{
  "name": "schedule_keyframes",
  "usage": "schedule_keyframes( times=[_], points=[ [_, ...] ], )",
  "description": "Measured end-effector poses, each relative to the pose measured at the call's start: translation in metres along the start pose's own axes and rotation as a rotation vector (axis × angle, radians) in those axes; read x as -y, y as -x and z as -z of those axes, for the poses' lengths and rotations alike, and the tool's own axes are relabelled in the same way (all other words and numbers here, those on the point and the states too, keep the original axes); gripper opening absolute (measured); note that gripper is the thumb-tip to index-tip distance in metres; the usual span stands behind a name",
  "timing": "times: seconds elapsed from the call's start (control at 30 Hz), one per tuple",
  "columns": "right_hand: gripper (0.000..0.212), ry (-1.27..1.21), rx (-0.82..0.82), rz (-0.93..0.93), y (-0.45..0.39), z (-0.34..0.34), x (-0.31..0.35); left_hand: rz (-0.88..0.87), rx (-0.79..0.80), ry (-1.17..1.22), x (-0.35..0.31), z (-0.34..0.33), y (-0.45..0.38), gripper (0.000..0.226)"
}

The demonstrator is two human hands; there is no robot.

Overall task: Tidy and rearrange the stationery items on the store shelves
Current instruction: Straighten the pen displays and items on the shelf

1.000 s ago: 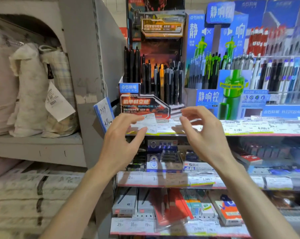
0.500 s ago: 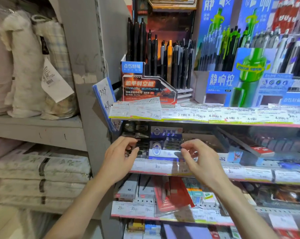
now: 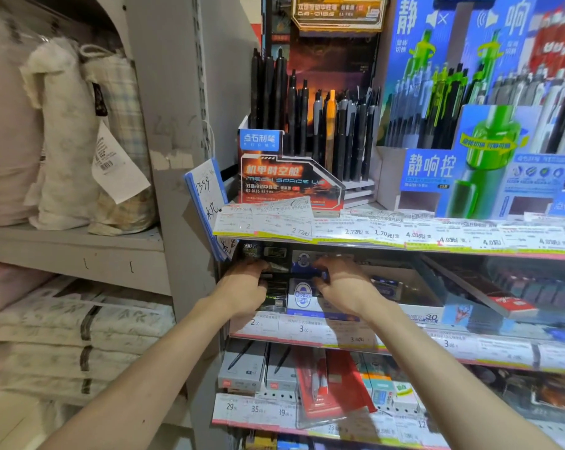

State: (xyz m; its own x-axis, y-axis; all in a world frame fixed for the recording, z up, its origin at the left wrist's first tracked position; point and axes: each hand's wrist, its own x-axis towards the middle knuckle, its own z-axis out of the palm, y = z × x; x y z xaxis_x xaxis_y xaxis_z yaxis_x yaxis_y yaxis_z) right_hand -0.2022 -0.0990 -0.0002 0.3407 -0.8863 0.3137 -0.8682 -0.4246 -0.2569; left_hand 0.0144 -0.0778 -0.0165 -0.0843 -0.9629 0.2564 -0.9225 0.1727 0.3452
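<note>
Hands under the top shelf edge, both reaching into the second shelf near its left end. Left hand on the dark boxes at the left corner, fingers curled over their front; whether gripping or only touching, cannot tell. Right hand just beside it, fingers bent onto the blue-and-white boxes, fingertips hidden in shadow, so grasp likewise not clear. Boxes stacked in rows at the front edge of that shelf, touching one another, above price tags marked 2.00 and 3.00. Further right on the same shelf, a white tray and a red-ended box lying tilted.

Above, on the top shelf: black pens upright in an orange-and-black display at the left end, a blue-and-green pen display just beside it to the right. Strip of price labels along the front edge, two at the left lifted and crooked. Blue-edged handwritten card hanging tilted off the left corner.

Below, on the third shelf: grey pen boxes at the left, a red pack leaning over the front edge.

Left of the grey upright: bagged bedding with a white tag.
</note>
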Motion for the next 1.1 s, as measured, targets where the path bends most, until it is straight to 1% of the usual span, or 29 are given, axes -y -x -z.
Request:
schedule_keyframes(
  times=[0.07, 0.2, 0.37, 0.53, 0.63, 0.77, 0.9, 0.97, 1.1],
  points=[
    [0.030, -0.015, 0.009, -0.013, -0.004, -0.004, -0.001, -0.014, -0.021, 0.012, -0.001, -0.001, 0.000, 0.042],
    [0.024, -0.042, -0.030, 0.011, -0.003, -0.008, -0.006, -0.028, -0.093, 0.051, -0.001, -0.002, 0.002, 0.034],
    [0.021, -0.071, -0.139, 0.082, 0.009, -0.004, -0.013, -0.074, -0.141, 0.142, -0.001, -0.002, 0.009, 0.023],
    [0.019, -0.152, -0.257, 0.066, 0.035, -0.001, -0.018, -0.171, -0.223, 0.255, 0.001, -0.003, 0.025, 0.024],
    [0.022, -0.166, -0.306, 0.051, 0.054, 0.004, -0.018, -0.210, -0.273, 0.284, 0.000, -0.001, 0.037, 0.024],
    [0.021, -0.159, -0.332, 0.109, 0.078, 0.014, -0.015, -0.318, -0.311, 0.384, -0.008, 0.010, 0.060, 0.015],
    [0.018, -0.181, -0.370, 0.219, 0.096, 0.035, -0.004, -0.429, -0.351, 0.419, -0.024, 0.029, 0.076, 0.011],
    [0.018, -0.190, -0.374, 0.266, 0.101, 0.047, 0.005, -0.461, -0.372, 0.442, -0.033, 0.038, 0.081, 0.010],
    [0.020, -0.162, -0.367, 0.351, 0.105, 0.069, 0.025, -0.510, -0.360, 0.470, -0.053, 0.054, 0.087, 0.011]
  ],
)
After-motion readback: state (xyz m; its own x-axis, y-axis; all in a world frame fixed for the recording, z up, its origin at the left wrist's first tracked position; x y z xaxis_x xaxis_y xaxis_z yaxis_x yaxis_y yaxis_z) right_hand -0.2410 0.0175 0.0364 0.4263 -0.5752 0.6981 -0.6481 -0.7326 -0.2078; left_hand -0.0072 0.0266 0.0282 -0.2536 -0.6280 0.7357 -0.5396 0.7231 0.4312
